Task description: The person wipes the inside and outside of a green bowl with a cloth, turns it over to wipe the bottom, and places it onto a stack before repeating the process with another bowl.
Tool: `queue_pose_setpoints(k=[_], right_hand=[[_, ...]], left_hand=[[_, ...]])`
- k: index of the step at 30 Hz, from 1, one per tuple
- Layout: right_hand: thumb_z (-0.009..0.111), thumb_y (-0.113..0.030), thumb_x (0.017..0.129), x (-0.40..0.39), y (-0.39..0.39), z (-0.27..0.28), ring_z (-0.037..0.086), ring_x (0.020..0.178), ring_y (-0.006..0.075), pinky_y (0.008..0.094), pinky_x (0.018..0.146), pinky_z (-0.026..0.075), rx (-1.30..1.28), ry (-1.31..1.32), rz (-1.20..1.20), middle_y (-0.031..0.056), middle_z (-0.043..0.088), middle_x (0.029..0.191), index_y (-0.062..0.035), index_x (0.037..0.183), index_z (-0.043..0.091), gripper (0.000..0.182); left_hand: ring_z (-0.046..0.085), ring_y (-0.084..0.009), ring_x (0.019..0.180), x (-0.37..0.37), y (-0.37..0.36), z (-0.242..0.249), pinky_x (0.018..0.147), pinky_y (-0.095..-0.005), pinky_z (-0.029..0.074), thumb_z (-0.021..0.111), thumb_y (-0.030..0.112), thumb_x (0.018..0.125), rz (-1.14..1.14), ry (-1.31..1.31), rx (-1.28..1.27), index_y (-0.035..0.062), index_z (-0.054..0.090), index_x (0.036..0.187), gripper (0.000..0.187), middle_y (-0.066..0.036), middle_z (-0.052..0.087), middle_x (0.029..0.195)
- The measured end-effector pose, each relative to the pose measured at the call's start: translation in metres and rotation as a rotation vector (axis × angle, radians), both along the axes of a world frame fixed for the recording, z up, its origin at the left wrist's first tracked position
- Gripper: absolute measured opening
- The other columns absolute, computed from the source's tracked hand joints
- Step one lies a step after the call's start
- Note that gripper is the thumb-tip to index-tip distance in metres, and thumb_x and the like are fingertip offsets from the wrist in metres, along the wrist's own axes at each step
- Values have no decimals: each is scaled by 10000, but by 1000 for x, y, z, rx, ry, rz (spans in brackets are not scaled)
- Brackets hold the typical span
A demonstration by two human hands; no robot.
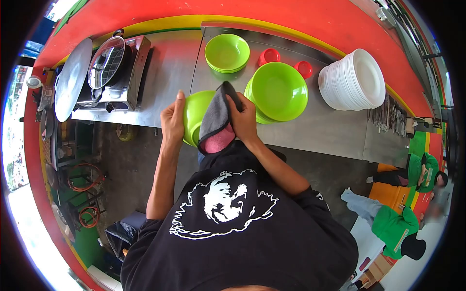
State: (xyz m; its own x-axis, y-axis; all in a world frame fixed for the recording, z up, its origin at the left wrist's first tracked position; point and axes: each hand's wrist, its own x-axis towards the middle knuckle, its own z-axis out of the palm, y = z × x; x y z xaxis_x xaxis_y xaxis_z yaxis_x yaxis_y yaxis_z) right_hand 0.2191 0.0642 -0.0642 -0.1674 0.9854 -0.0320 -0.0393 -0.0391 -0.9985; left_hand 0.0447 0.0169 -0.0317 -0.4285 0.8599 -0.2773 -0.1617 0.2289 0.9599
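At the middle of the frame, the left hand grips the rim of a tilted green bowl; the right hand, just right of it, presses a grey cloth into it, above the table edge.

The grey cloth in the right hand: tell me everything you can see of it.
The grey cloth looks soft, like microfibre, grey outside with a pink inner face showing at its lower fold. It is bunched and draped over the rim of a green bowl tilted on its side. The right hand presses it against the bowl; the left hand grips the bowl's far rim.
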Motion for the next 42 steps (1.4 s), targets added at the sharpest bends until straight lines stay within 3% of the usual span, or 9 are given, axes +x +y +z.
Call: queue_pose_setpoints(k=[6,9,12,17,18,24,28,36,42], right_hand=[[496,-54,1012,-19,-29,-14,606,933,100,242,831,482,24,432,-361,46,642,1057,45,1176,586,212],[492,-37,1004,-21,-24,-16,612,971,114,257,870,491,15,442,-422,59,642,1104,52,1223,574,250],[522,-126,1025,-4,-8,-8,599,841,97,262,752,486,-79,397,-310,34,660,911,62,1079,624,220],[555,-172,1016,12,4,1,544,718,60,267,620,442,-25,166,-77,6,630,761,54,940,640,254],[572,-175,998,15,7,4,596,662,155,320,633,469,55,23,-59,61,639,727,41,1003,627,223],[591,-167,938,27,15,33,611,1053,409,444,884,475,338,-391,138,224,623,1179,30,1240,548,363],[598,-144,859,26,10,25,327,1412,414,479,1158,263,614,-358,212,223,371,1507,38,1458,371,666],[773,-160,706,20,-25,13,181,1463,477,587,1165,196,688,-465,181,293,177,1572,-7,1531,218,1006],[710,-196,794,12,-32,18,252,1464,407,552,1167,219,901,-678,149,127,331,1572,-78,1490,400,771]], left_hand=[[693,-208,920,20,-2,-14,803,-337,563,488,504,1012,331,-387,64,-20,583,1241,580,-148,682,1090],[675,-208,980,32,-5,-22,849,-353,552,479,467,1025,378,-520,95,4,564,1273,531,-152,662,1145],[657,-161,876,35,-2,-11,785,-312,534,491,422,1030,216,95,212,-6,616,1153,462,-116,673,1023],[615,-66,682,8,7,2,602,-221,488,523,408,1028,29,-157,15,4,675,976,435,-23,673,800],[587,-44,638,9,7,0,563,-209,464,527,397,1031,52,-155,2,13,689,934,428,-2,668,765],[574,-48,631,13,5,-1,558,-216,463,544,390,1027,-29,-107,-16,6,692,917,425,-11,672,770],[640,-91,692,9,10,6,609,-241,519,535,398,1027,43,-167,13,-12,675,971,437,-55,694,829],[666,-232,1015,30,12,11,887,-371,547,398,434,1060,289,-386,-12,-2,540,1262,502,-136,648,1157],[657,-150,870,43,17,11,763,-303,543,380,459,1066,225,-259,71,0,604,1134,515,-85,670,1023]])
